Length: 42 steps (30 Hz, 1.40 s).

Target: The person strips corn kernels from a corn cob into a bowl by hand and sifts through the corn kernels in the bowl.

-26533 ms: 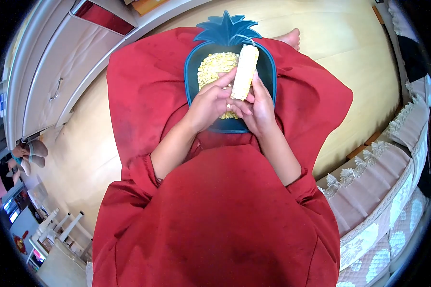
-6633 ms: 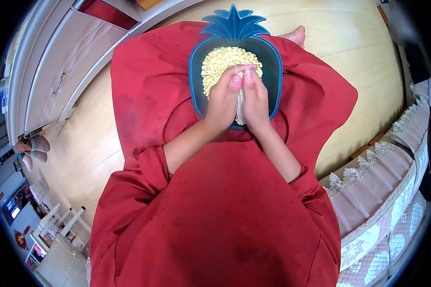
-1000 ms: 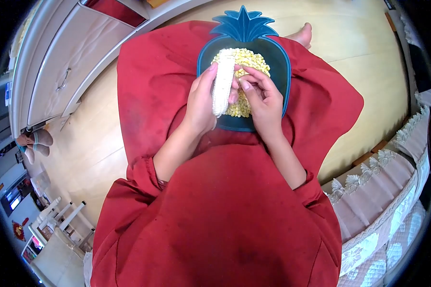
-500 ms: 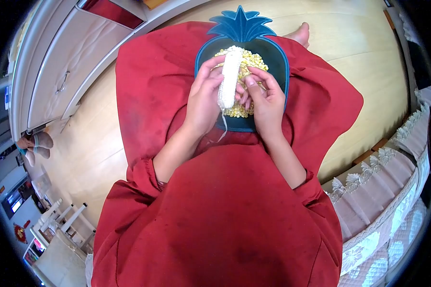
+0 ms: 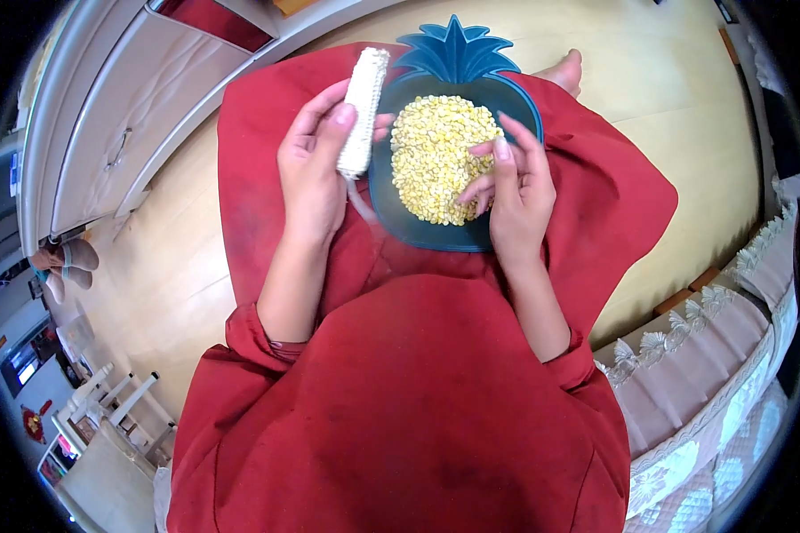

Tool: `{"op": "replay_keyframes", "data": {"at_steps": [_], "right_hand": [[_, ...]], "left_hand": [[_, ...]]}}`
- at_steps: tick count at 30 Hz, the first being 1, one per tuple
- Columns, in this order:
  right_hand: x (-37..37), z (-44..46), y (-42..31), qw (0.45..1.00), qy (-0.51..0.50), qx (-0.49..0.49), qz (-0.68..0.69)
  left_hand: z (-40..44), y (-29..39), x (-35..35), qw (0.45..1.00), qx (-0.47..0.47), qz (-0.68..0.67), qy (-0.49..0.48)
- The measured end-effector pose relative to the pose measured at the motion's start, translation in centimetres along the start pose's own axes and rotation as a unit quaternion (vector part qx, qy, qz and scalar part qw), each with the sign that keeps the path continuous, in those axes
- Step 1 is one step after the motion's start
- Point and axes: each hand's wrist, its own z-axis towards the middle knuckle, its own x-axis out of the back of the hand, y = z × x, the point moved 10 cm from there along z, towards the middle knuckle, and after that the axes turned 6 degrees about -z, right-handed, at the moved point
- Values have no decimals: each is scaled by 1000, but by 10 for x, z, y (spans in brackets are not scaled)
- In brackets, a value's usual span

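A bare white corn cob (image 5: 363, 111) stands nearly upright in my left hand (image 5: 314, 173), whose fingers and thumb close round it left of the bowl. The dark teal pineapple-shaped bowl (image 5: 436, 236) rests on my red-covered lap, its leafy top (image 5: 456, 51) pointing away from me. Loose yellow corn kernels (image 5: 436, 160) lie heaped inside it. Over the bowl's right side is my right hand (image 5: 520, 191), fingers apart and slightly curled, with nothing visible held in it. Its fingertips are just above the kernels; whether they touch any I cannot tell.
Red cloth (image 5: 391, 382) covers my lap and body. A bare foot (image 5: 567, 73) shows beyond the bowl on the pale floor (image 5: 649, 160). White cabinets (image 5: 124, 115) stand at the left, and a lace-trimmed cover (image 5: 684, 364) at the right. A white chair (image 5: 116, 471) is at lower left.
My left hand has carried the cob left and away from over the kernels. My right hand has shifted slightly right and down, its fingers spreading, and the kernel heap is now more visible.
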Motion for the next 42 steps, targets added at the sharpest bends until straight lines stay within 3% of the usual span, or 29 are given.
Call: {"op": "replay_keyframes", "data": {"at_steps": [2, 3, 7, 10, 14, 15, 19, 21, 22, 24, 27, 29, 30, 33, 34, 39, 42], "right_hand": [[-4, 13, -15, 985, -12, 70, -158], [-13, 17, -31, 932, -42, 196, -302], [-48, 17, -9, 851, -142, 251, -439], [-57, 4, 7, 822, -238, 222, -467], [-39, 10, 1, 888, -291, 118, -336], [-30, 12, -4, 900, -259, 92, -338], [-28, 20, -34, 906, -162, 126, -370], [-48, 19, -33, 912, -202, 106, -342], [-59, 20, -32, 913, -222, 96, -327], [-80, 17, -31, 892, -221, 199, -341], [-101, 16, -18, 856, -224, 258, -388], [-109, 15, -14, 835, -209, 297, -413], [-112, 14, -7, 819, -212, 293, -446], [-110, 15, -3, 824, -192, 299, -442], [-110, 17, -1, 829, -205, 295, -428], [-106, 21, -12, 858, -234, 248, -385], [-93, 29, -17, 882, -236, 185, -363]], "left_hand": [[3, 6, 11, 1000, -9, 1, 14], [4, 10, 15, 1000, -17, -12, 18], [9, 27, 30, 998, -43, -32, 42], [9, 36, 34, 997, -50, -27, 56], [8, 30, 38, 998, -30, -18, 56], [7, 27, 39, 998, -23, -6, 56], [3, 43, 36, 993, -64, 87, 45], [-3, 66, 32, 985, -111, 127, 39], [-7, 83, 33, 973, -144, 178, 37], [-13, 132, 40, 917, -280, 280, 55], [-19, 207, 50, 845, -399, 349, 72], [-25, 256, 54, 745, -504, 429, 89], [-35, 278, 49, 655, -565, 488, 112], [-42, 340, 83, 608, -625, 448, 200], [-38, 359, 99, 622, -613, 427, 235], [-2, 409, 135, 563, -587, 497, 303], [28, 426, 142, 573, -582, 518, 252]]}}
